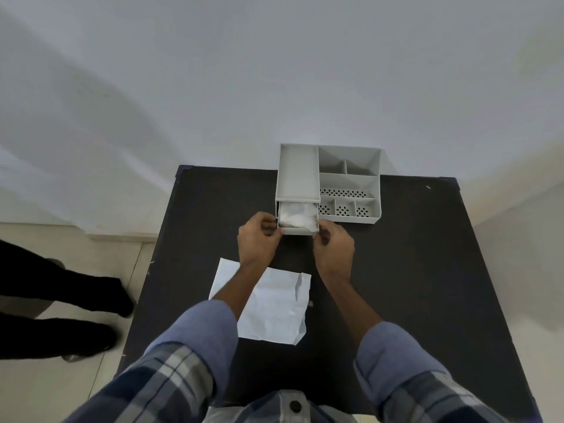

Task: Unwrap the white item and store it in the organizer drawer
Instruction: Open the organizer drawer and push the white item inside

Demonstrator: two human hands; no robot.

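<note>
A grey plastic organizer stands at the far edge of the black table. Its drawer is pulled out toward me, and a crumpled white item lies inside it. My left hand pinches the drawer's front left corner. My right hand pinches its front right corner. A flat white paper wrapper lies open on the table beneath my forearms, partly hidden by my left arm.
The black table has bare surface to the right and left of my hands. The organizer's upper compartments hold nothing visible. A person's dark-trousered legs stand on the tiled floor to the left. A white wall rises behind.
</note>
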